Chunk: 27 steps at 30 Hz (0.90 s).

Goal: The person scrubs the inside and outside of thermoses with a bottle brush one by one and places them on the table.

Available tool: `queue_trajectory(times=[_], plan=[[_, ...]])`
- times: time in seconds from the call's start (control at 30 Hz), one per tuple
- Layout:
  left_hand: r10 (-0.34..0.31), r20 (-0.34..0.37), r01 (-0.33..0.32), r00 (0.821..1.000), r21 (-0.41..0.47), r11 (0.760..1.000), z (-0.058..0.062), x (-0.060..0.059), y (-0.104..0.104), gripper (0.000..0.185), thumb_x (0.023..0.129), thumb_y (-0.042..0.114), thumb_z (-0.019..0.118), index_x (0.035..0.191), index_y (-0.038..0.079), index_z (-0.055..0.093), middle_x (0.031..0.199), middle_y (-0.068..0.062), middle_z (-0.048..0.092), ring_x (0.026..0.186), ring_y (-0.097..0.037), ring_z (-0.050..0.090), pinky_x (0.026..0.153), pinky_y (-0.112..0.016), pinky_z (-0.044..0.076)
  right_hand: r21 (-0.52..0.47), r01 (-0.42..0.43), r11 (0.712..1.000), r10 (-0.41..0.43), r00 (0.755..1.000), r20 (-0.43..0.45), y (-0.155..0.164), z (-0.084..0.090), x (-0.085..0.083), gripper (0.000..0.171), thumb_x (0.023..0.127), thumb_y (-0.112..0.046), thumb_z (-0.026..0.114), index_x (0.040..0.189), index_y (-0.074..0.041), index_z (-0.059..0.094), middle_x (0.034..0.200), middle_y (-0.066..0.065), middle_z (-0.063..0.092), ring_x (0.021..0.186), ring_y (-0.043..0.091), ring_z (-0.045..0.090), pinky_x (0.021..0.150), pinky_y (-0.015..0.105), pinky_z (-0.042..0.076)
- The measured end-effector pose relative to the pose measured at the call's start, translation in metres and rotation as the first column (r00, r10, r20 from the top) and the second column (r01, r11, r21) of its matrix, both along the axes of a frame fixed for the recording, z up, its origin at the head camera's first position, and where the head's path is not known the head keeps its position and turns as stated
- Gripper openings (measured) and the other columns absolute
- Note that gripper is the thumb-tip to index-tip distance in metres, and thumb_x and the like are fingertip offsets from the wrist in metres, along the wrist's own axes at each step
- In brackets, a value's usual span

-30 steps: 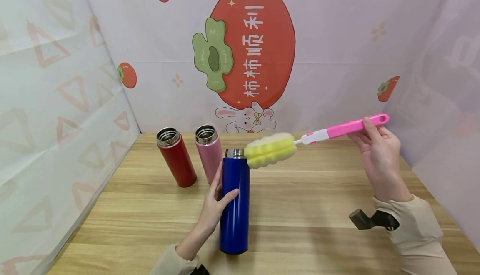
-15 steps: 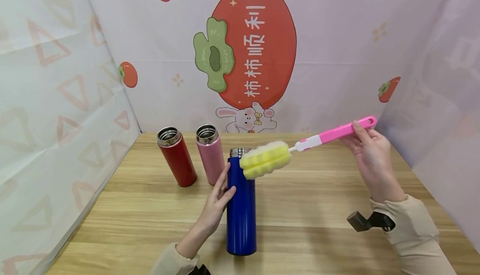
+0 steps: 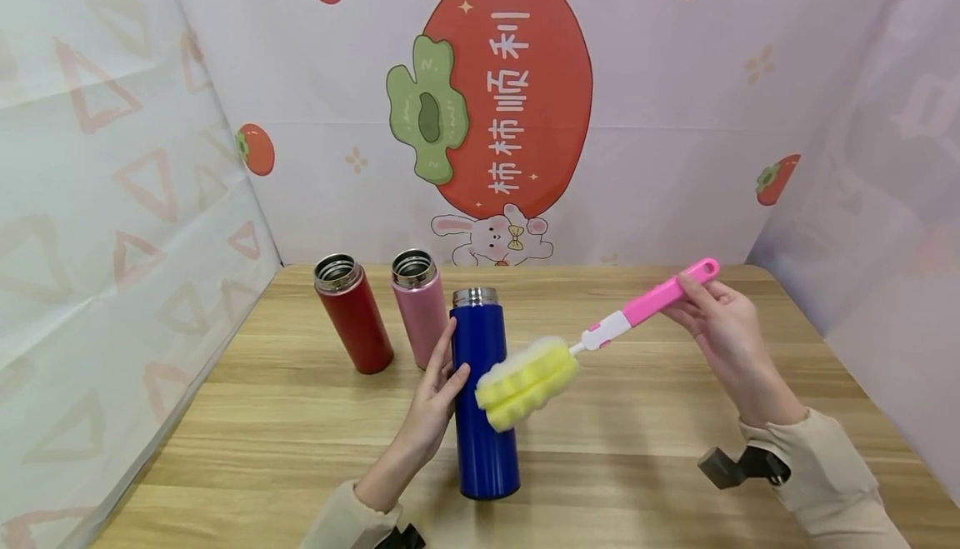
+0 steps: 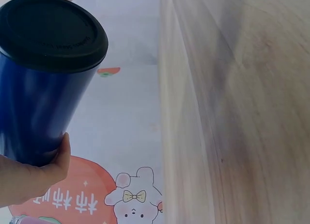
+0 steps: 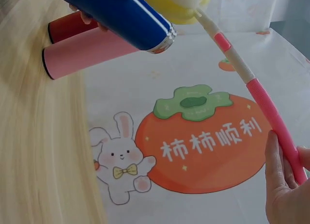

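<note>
A blue vacuum flask, lidless with a steel neck, is gripped on its left side by my left hand, thumb in front. It leans slightly, and in the left wrist view its black base shows, held up off the wood. My right hand pinches a bottle brush by the end of its pink handle. The brush slants down to the left, and its yellow-and-white sponge head overlaps the front of the flask in the head view. The right wrist view shows the flask's open neck near the sponge.
Behind the flask, to the left, stand a red flask and a pink flask, both upright without lids. Everything is over a wooden table. A printed cloth backdrop rises at the back and sides.
My right hand has come left and down, lowering the sponge from the blue flask's neck to its middle. The blue flask has shifted slightly right and now leans. The red and pink flasks stay put.
</note>
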<state>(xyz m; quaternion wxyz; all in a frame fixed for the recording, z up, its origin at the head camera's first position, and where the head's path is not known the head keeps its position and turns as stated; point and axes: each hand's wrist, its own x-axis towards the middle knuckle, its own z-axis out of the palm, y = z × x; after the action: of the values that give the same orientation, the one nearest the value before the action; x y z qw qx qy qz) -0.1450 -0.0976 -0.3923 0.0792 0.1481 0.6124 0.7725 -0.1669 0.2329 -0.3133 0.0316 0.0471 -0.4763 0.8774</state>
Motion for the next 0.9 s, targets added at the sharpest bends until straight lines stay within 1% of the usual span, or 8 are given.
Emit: queue_trajectory(times=[0.23,0.53,0.73,0.8,0.9], plan=[[0.000,0.001,0.000,1.000,-0.006,1.000,0.002,-0.001,0.001,0.058,0.094,0.020,0.042,0.141,0.034,0.010,0.147,-0.008,0.006,0.130,-0.036,0.018,0.099,-0.057,0.018,0.095,-0.079,0.992,0.082,0.996,-0.025,-0.004,-0.006,0.005,0.015,0.089,-0.006,0.049,0.089,-0.002,0.064,0.084,0.011,0.067,0.079,0.018,0.065,0.073,0.026,0.048],[0.004,0.003,-0.004,1.000,-0.011,1.000,0.003,-0.001,0.002,0.059,0.094,0.019,0.042,0.141,0.035,0.010,0.147,-0.008,0.002,0.130,-0.036,0.016,0.099,-0.058,0.016,0.254,-0.111,0.961,0.130,0.990,-0.062,-0.010,-0.008,0.011,0.017,0.090,-0.004,0.047,0.089,-0.007,0.064,0.081,0.006,0.068,0.075,0.015,0.066,0.071,0.026,0.050],[-0.003,0.005,0.003,1.000,-0.005,1.000,0.003,-0.002,0.003,0.059,0.094,0.019,0.043,0.141,0.035,0.011,0.147,-0.008,0.003,0.131,-0.035,0.016,0.099,-0.057,0.017,0.281,-0.125,0.952,0.152,0.985,-0.076,-0.012,-0.009,0.012,0.018,0.091,-0.002,0.045,0.089,-0.006,0.062,0.080,0.006,0.068,0.075,0.015,0.066,0.071,0.026,0.050],[-0.008,0.009,0.008,1.000,-0.001,1.000,0.003,-0.002,0.002,0.059,0.094,0.019,0.043,0.141,0.034,0.011,0.147,-0.008,0.005,0.130,-0.035,0.017,0.099,-0.057,0.018,0.270,-0.118,0.956,0.146,0.985,-0.086,-0.012,-0.008,0.012,0.018,0.090,-0.002,0.045,0.090,-0.006,0.062,0.080,0.006,0.068,0.075,0.015,0.066,0.071,0.026,0.050],[-0.021,0.014,0.021,1.000,0.002,1.000,0.003,-0.001,0.002,0.059,0.094,0.018,0.043,0.141,0.033,0.011,0.147,-0.009,0.007,0.130,-0.034,0.018,0.100,-0.056,0.018,0.255,-0.085,0.963,0.115,0.988,-0.104,-0.011,-0.007,0.012,0.018,0.090,-0.002,0.046,0.089,-0.007,0.063,0.079,0.006,0.068,0.074,0.015,0.066,0.071,0.026,0.050]])
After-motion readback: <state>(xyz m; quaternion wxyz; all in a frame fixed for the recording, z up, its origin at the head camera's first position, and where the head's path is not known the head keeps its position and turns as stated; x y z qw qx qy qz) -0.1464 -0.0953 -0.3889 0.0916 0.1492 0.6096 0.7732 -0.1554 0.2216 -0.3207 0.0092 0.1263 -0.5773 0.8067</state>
